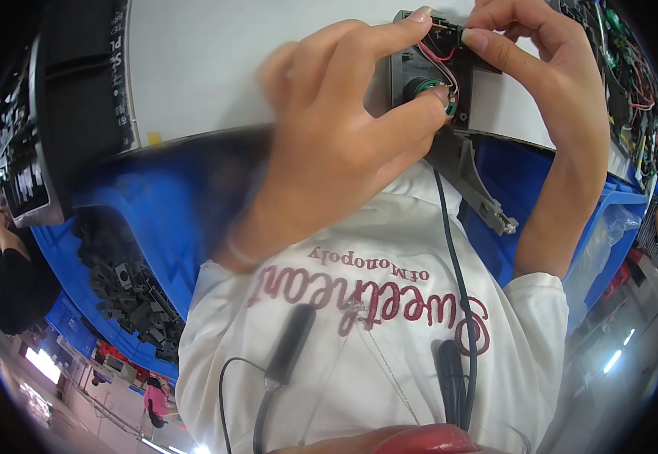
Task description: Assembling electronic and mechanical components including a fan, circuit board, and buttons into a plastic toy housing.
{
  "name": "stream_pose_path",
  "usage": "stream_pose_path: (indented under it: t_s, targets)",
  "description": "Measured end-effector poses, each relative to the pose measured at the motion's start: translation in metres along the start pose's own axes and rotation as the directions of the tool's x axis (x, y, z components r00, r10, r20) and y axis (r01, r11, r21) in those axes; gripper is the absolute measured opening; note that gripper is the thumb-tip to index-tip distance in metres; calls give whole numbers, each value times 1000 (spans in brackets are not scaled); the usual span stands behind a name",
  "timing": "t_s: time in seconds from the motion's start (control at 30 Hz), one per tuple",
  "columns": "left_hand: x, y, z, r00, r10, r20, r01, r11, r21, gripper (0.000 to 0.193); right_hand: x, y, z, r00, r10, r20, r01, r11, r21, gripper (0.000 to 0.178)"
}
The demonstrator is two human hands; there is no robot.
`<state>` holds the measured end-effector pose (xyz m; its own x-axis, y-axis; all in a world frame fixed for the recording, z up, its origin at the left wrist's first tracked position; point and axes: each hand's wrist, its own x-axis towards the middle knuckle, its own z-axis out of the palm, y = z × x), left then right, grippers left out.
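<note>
At the far edge of the white worktop, a dark grey plastic housing (402, 68) lies with its inside facing up. Red, white and dark wires (441, 62) run through it to a round part with a green rim (418, 86). My left hand (344, 113), partly blurred, spans the housing: the index fingertip presses its far end and the thumb rests on the round part. My right hand (552, 64) pinches a small black piece (450, 34) at the housing's far right corner. A grey curved plastic arm (474, 185) sticks out below the housing, over the table edge.
Blue bins (151, 227) stand below the worktop (193, 68); the left one holds many dark plastic parts (128, 287). Circuit boards and wires (636, 91) are heaped at the right. A black device (79, 91) stands at left, near another person's arm (11, 242). A cable (450, 234) hangs before my shirt.
</note>
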<state>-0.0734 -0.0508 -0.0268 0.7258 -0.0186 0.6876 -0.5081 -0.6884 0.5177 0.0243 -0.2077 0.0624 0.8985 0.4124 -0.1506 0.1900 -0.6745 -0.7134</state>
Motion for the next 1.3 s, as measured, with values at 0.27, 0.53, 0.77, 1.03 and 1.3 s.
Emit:
stream_pose_path:
  t_s: [0.27,0.53,0.77,1.03,1.3]
  targets:
    - [-1,-11,5,997,-47,55,50,998,-48,20,13,17,-2,946,299,123,-319,925,204,15]
    - [1,-12,2,996,-46,73,51,997,-66,20,2,26,6,962,270,24,-265,917,299,21]
    - [-3,-16,0,994,-44,100,49,998,-47,20,-5,10,15,987,70,-142,-40,978,204,33]
    - [1,-13,-2,991,-42,127,46,998,-31,20,-2,-9,27,999,36,-29,-30,982,185,32]
    - [8,-11,-2,984,-43,170,46,999,-13,20,4,-10,28,977,-206,-50,205,978,-25,34]
